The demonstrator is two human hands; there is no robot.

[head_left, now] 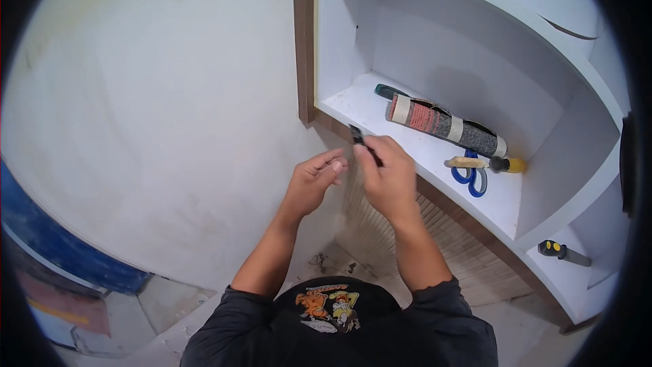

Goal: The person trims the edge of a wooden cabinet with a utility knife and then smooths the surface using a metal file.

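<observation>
My right hand (387,173) is closed around a slim black tool (357,137) that looks like a utility knife, its end pointing up and to the left. Just left of it, my left hand (318,180) has its fingers curled in towards the thumb. Whatever lies between those fingertips, if anything, is too small to make out. The hands are close together but apart, in front of the white shelf's (502,214) lower edge. On that shelf lies a red and grey textile roll (441,129) with pale bands around it. Blue-handled scissors (470,178) rest in front of it.
A tool with a yellow and black handle (511,164) lies beside the scissors, and a dark green handle (390,91) shows behind the roll. Another black and yellow tool (565,253) sits on the lower shelf. A pale wall (170,115) rises at left; brown trim (304,41) edges the cabinet.
</observation>
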